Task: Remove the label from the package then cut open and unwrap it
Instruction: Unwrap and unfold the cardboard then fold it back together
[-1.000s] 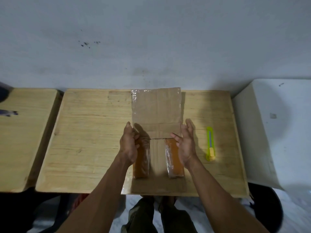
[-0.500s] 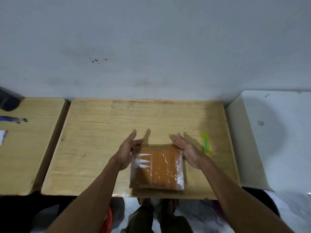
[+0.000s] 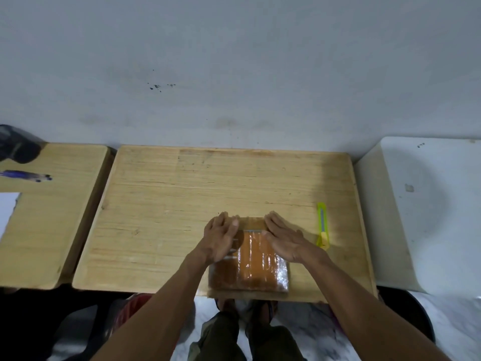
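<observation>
The package [image 3: 250, 261], orange under clear wrap, lies flat at the wooden table's [image 3: 169, 204] near edge, long axis running away from the person; the left hand [image 3: 221, 237] rests flat on its left side, fingers straight and together; the right hand [image 3: 283, 237] likewise presses its right side; a yellow-green cutter [image 3: 322, 226] lies just right; a grey wall [image 3: 234, 61] stands behind.

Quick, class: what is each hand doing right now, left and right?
Left hand: open, fingers flat on the left side of the package, gripping nothing.
Right hand: open, palm down on the package's right side.
</observation>
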Tool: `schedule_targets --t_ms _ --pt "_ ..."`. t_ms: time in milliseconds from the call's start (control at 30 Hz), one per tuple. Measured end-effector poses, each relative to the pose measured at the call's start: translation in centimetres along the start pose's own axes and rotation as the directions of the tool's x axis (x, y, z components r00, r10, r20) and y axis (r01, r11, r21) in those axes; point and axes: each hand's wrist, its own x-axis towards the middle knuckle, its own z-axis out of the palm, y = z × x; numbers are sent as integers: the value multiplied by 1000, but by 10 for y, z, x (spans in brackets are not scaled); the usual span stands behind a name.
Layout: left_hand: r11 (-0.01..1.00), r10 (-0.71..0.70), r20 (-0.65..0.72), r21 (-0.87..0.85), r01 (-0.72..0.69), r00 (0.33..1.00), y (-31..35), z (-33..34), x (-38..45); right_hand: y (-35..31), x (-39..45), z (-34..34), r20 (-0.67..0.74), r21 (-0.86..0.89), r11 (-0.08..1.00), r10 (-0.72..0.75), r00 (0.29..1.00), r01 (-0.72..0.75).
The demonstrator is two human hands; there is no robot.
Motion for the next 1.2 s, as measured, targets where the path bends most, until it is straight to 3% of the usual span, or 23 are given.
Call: schedule_targets --t_ms 133,300,500,1000,1200 --pt "971 85 -57 230 -70 995 -4 15 1 -6 -3 7 -52 -81 996 19 998 -23" --pt "944 33 -95 329 1 995 -14 26 2 -11 -2 20 -118 -119 991 51 992 -65" --pt "934 9 -133 354 39 991 -6 33 -11 -12 4 32 -174 -116 980 143 974 -164" --pt "888 103 -233 460 16 967 -18 42 19 -6 39 48 -375 -76 989 92 922 -129" --pt "854 203 -284 520 -27 937 -19 40 36 -6 53 57 -572 -88 991 30 820 -98"
